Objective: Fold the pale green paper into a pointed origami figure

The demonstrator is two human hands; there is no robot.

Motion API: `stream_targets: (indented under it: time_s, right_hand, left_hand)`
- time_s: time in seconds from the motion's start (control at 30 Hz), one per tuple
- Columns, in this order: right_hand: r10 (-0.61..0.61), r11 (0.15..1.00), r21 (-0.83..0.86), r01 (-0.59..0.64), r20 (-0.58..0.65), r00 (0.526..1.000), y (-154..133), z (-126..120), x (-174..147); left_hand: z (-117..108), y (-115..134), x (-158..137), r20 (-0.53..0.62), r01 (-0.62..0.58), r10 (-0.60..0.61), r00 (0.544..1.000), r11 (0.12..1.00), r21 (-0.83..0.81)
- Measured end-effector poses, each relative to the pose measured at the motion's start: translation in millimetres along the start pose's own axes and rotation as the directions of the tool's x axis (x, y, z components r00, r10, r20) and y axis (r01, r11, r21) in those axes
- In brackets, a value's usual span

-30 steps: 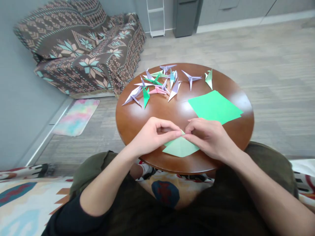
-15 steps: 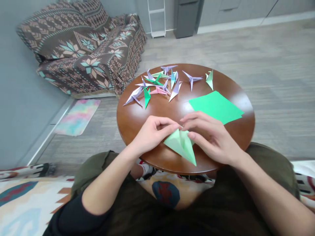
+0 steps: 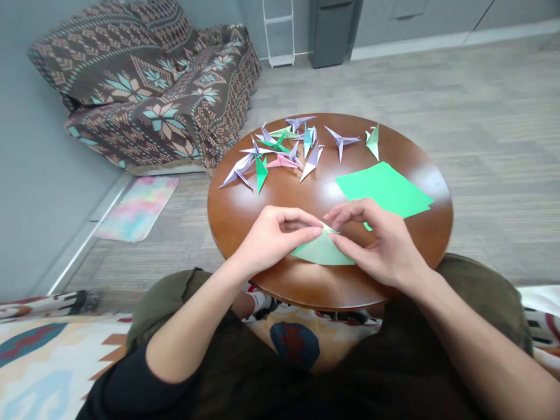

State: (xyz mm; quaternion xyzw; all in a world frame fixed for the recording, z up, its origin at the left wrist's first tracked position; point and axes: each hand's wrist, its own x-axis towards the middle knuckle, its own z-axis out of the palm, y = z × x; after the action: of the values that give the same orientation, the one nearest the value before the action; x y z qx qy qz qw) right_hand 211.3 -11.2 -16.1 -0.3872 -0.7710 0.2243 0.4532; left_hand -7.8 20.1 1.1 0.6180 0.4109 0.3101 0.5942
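A pale green sheet of origami paper (image 3: 322,252), partly folded, lies at the near side of the round brown table (image 3: 245,216). My left hand (image 3: 280,239) pinches its upper edge between thumb and fingers. From the other side, my right hand (image 3: 371,239) grips the same upper edge close to the left fingertips, thumb below and fingers above. The folded part at the top is mostly hidden by the fingers. Just beyond my right hand lies a stack of bright green paper sheets (image 3: 385,186).
Several folded paper cranes stand at the table's far left, among them a pink crane (image 3: 282,161) and a dark green crane (image 3: 261,173). A purple crane (image 3: 341,141) and a light green crane (image 3: 373,142) are farther right. A patterned sofa (image 3: 166,99) stands beyond.
The pale green paper's pointed flap, which stuck out toward me, is now folded up and away, leaving a flatter near edge. My right hand has closed onto the paper's top.
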Motion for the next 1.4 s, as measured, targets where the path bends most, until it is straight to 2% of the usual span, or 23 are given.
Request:
stream_targets:
  time_s: [0.2,0.43,0.6,0.73,0.93,1.0,1.13,1.23,1.4]
  right_hand:
    - [-0.111,0.994,-0.015,0.112,0.070,0.991,4,-3,2]
    - [-0.090,0.996,0.013,0.089,0.133,0.987,4,-4,3]
    - [-0.077,0.997,0.002,0.077,0.114,0.991,4,-2,2]
    - [-0.076,0.997,0.000,0.077,0.092,0.993,3,-2,2]
    - [-0.081,0.997,-0.006,0.082,0.101,0.992,4,1,1]
    - [-0.040,0.999,0.002,0.040,0.085,0.996,3,3,0]
    - [0.129,0.990,0.061,-0.131,0.024,0.991,-2,6,-1]
    - [0.223,0.970,0.079,-0.231,0.103,0.969,-6,4,0]
    - [0.230,0.971,0.033,-0.238,0.168,0.959,-7,-1,1]
  left_hand:
    - [0,-1,1,-0.003,-0.020,0.020,1.000,1.000,-0.005]
    - [0,0,2,-0.040,-0.018,0.021,0.999,0.997,0.072]
    - [3,-1,1,0.003,0.047,-0.047,0.999,0.999,-0.020]
    - [4,-1,1,0.053,0.046,-0.041,0.998,0.996,-0.079]
    - [7,-4,2,-0.034,-0.033,0.033,0.999,0.999,-0.013]
    - [10,-5,2,-0.048,-0.069,0.068,0.997,0.998,-0.011]
    - [15,-6,0,-0.079,-0.123,0.120,0.990,0.992,-0.028]
    - [16,-5,-1,-0.110,-0.171,0.164,0.980,0.984,-0.057]
    - [14,-6,0,-0.115,-0.168,0.157,0.981,0.982,-0.091]
